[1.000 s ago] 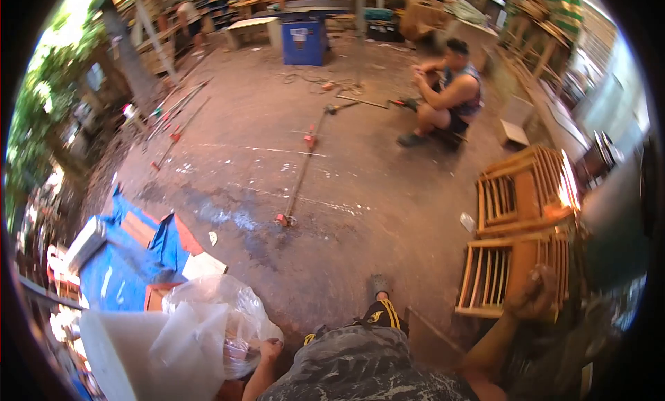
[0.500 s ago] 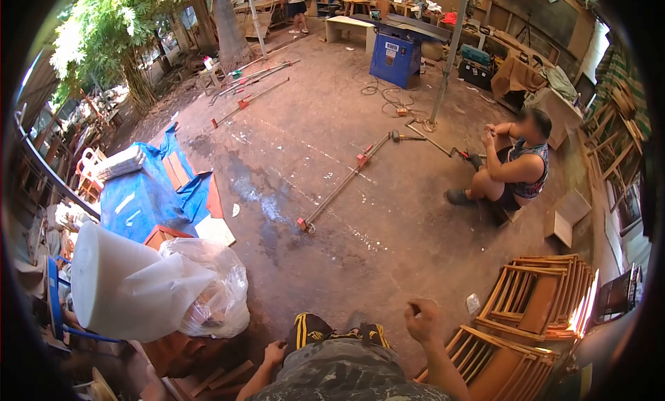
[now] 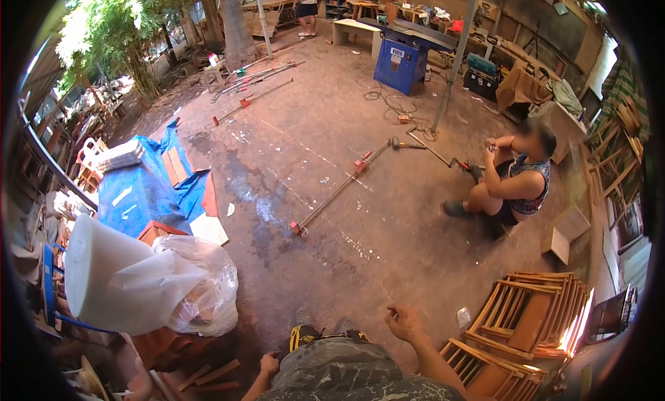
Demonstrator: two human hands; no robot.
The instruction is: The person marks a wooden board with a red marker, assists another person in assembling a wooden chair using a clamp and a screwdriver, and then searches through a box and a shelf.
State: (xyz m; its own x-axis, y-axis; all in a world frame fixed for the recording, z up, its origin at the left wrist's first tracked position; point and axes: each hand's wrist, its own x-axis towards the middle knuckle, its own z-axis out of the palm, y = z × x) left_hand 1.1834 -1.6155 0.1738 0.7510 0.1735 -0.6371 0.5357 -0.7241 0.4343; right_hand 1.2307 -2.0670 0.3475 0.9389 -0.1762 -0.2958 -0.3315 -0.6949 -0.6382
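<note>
My left hand hangs low beside my patterned shirt, its fingers curled inward. A small dark spot shows at its fingertips, too small to name. Out to the right, my right hand is raised over the bare floor, with loosely bent fingers partly apart and nothing visible in them. Nearest to it are the stacked wooden slatted frames and a small clear plastic piece. Left of my left hand stand a big roll of white foam wrap and a clear plastic bag.
A long bar clamp lies across the floor ahead, near a mallet. A person sits low at the right; another stands far back. A blue table saw, a metal post and a blue tarp are around.
The view has shifted slightly, and the plastic-wrapped roll appears further left. My right hand has moved a little left, its fingers loosening. The person at the back now appears more upright and further right.
</note>
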